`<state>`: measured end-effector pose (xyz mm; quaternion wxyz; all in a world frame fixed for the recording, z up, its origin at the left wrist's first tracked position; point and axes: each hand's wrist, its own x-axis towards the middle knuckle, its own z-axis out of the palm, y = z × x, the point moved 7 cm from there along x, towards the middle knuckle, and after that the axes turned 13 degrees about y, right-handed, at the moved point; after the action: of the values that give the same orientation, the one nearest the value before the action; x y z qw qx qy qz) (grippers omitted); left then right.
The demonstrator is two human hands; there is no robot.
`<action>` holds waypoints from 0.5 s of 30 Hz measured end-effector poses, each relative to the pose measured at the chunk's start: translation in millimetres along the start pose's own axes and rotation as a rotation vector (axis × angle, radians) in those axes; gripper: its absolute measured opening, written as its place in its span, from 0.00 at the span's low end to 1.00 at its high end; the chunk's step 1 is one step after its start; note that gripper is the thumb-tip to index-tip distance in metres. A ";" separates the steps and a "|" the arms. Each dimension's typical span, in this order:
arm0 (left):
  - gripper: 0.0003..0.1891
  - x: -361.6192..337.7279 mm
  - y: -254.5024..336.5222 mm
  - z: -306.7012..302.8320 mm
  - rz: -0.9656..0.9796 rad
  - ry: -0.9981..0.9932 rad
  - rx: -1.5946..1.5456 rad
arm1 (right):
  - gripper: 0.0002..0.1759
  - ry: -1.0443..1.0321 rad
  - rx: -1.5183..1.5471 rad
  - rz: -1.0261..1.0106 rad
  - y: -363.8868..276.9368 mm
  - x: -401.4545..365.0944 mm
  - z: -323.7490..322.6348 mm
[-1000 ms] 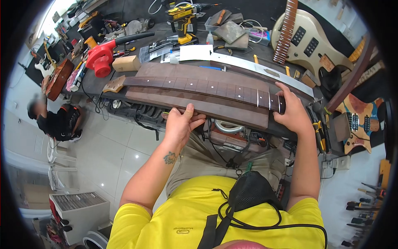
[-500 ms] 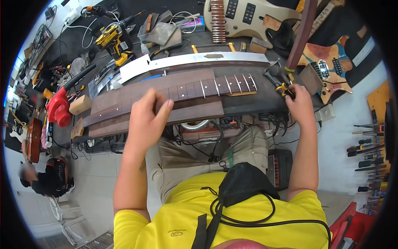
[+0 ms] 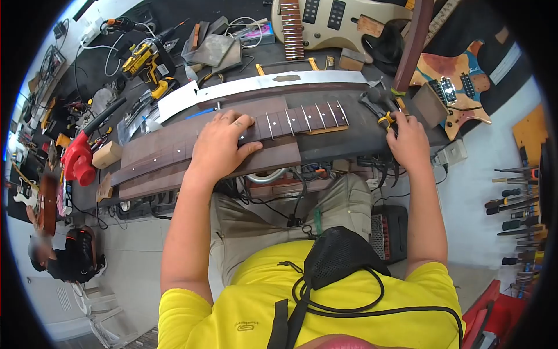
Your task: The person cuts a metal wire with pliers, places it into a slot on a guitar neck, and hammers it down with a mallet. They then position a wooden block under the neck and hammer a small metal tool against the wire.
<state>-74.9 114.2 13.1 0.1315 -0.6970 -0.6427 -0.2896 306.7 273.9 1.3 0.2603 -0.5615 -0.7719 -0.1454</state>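
A guitar neck (image 3: 174, 152) with a dark fretboard and white dot inlays lies across wooden boards on the bench. Several fret wires (image 3: 308, 118) stand out bright at its right end. My left hand (image 3: 218, 148) presses over the middle of the neck, fingers along the far side and thumb at the near side. To the right, my right hand (image 3: 410, 139) has its fingers closed around the handles of yellow-and-black pliers (image 3: 386, 120), which lie on the bench beside a hammer (image 3: 381, 98). My right fingers partly hide the handles.
Behind the neck lies a long white-faced strip (image 3: 285, 79). A yellow drill (image 3: 148, 67) and a red blower (image 3: 78, 160) are at the left. Guitar bodies (image 3: 343, 26) lie at the back and right. A seated person (image 3: 72, 256) is at far left.
My left hand has come down from above the neck onto the fretboard, its fingers reaching across. My right hand stays at the pliers, with its fingers further around the handles. The view has shifted slightly.
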 end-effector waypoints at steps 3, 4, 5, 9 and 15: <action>0.23 -2.9 2.6 1.4 0.033 0.012 0.054 | 0.24 -0.011 -0.018 -0.023 -8.3 1.6 3.5; 0.23 -5.0 5.0 0.2 0.083 0.042 0.071 | 0.25 -0.023 -0.025 -0.015 -7.4 2.1 4.5; 0.23 -5.7 3.4 -0.1 0.081 0.037 0.075 | 0.25 -0.036 -0.034 0.001 -5.3 0.7 5.4; 0.24 -1.9 3.0 3.1 0.074 -0.015 0.046 | 0.27 0.020 -0.039 -0.053 -2.9 -6.0 -1.2; 0.24 -2.4 2.4 2.1 0.046 -0.022 0.048 | 0.19 -0.004 0.188 0.042 6.9 8.5 2.4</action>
<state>-72.1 113.1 10.5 0.1477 -0.7114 -0.6347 -0.2633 310.6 284.2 3.6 0.3130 -0.5509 -0.7708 -0.0656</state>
